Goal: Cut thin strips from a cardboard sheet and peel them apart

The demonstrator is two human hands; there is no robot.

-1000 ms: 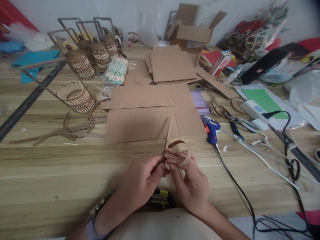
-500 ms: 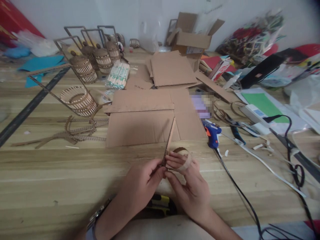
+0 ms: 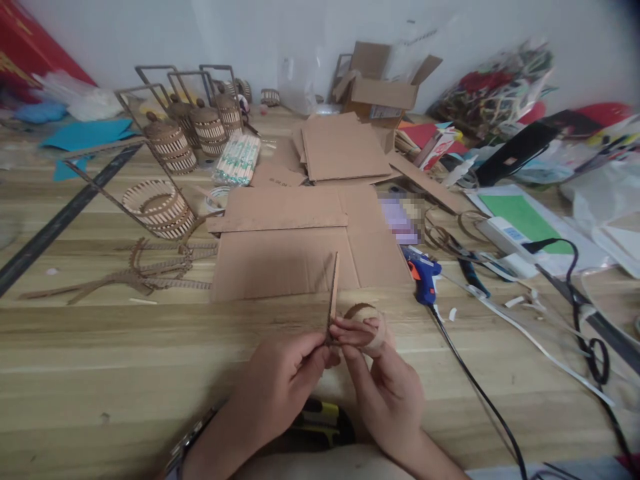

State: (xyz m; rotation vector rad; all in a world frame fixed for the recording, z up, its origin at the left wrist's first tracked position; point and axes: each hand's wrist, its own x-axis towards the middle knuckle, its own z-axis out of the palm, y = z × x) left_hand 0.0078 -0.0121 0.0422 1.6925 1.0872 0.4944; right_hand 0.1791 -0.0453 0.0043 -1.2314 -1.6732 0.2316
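Observation:
My left hand [image 3: 283,380] and my right hand [image 3: 383,383] meet over the near part of the wooden table [image 3: 125,373]. Both pinch one strip of brown cardboard [image 3: 333,288]. Its free end stands nearly upright from my left fingertips. The rest is curled into a small ring [image 3: 369,323] held around my right fingers. A wristwatch shows on my left wrist. A yellow and black tool [image 3: 320,427] lies under my forearms.
Flat cardboard sheets [image 3: 295,250] lie just beyond my hands. A blue glue gun [image 3: 423,273] with a black cord rests to the right. Slatted cardboard baskets [image 3: 160,203], cut strips, an open box [image 3: 383,90], scissors and papers crowd the rest of the table.
The cardboard ring has been wound tighter and looks smaller. The free end of the strip has swung from leaning right to nearly upright. My hands have stayed in place.

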